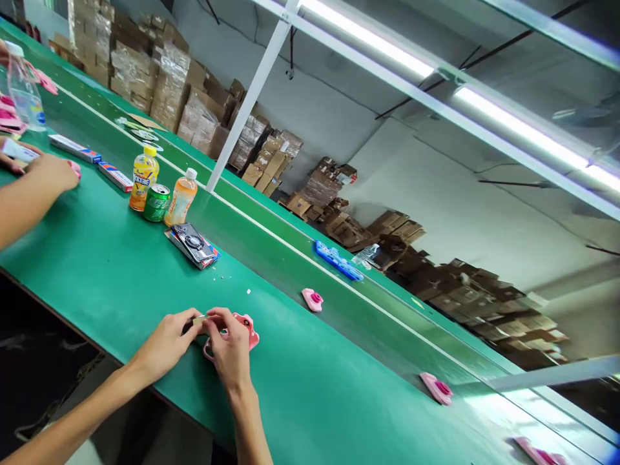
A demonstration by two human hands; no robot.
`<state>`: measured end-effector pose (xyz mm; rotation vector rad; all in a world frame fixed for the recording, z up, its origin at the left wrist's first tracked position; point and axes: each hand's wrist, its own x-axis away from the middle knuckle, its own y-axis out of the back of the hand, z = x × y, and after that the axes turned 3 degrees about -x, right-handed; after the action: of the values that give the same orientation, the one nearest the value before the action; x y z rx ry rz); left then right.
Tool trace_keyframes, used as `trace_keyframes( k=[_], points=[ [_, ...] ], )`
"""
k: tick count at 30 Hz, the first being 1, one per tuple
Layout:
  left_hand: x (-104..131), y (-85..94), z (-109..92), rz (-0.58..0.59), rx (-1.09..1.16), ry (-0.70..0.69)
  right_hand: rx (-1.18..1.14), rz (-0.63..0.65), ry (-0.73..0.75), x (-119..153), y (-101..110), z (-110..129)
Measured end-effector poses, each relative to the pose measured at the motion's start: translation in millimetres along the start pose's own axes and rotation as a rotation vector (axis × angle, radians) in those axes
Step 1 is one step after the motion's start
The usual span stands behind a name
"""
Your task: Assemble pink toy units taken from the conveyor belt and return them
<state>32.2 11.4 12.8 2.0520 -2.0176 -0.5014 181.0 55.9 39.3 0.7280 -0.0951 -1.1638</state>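
Just above the green work surface, my left hand is closed in a pinch around a small piece with a pale strip and a dark part. My right hand bends over a pink plastic part, its fingers closed and its fingertips meeting those of my left hand. Most of the pink part is hidden under the right hand; dark spots show on its uncovered end. What exactly the left fingers pinch is too small to name.
A phone lies on a flat box beyond my hands, near an orange drink bottle, a green can and a yellow-capped bottle. Pink parts and a blue piece lie on the conveyor. A co-worker's hand works at left.
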Motion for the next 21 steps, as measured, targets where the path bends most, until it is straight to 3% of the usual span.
trace_keyframes(
  k=[6, 13, 18, 21],
  points=[
    [3, 4.3, -7, 0.036, 0.051, 0.004, 0.205, 0.065, 0.189, -7, 3, 0],
    [7, 2.9, -2, 0.055, 0.021, 0.011, 0.385, 0.167, 0.221, -17, 10, 5],
    [6, 3.6, -3, 0.011, 0.026, -0.004, 0.662, 0.274, 0.348, -17, 4, 6],
    [2, 3.6, 1, -0.029, 0.057, 0.008, 0.677, 0.271, 0.384, -6, 1, 6]
  ],
)
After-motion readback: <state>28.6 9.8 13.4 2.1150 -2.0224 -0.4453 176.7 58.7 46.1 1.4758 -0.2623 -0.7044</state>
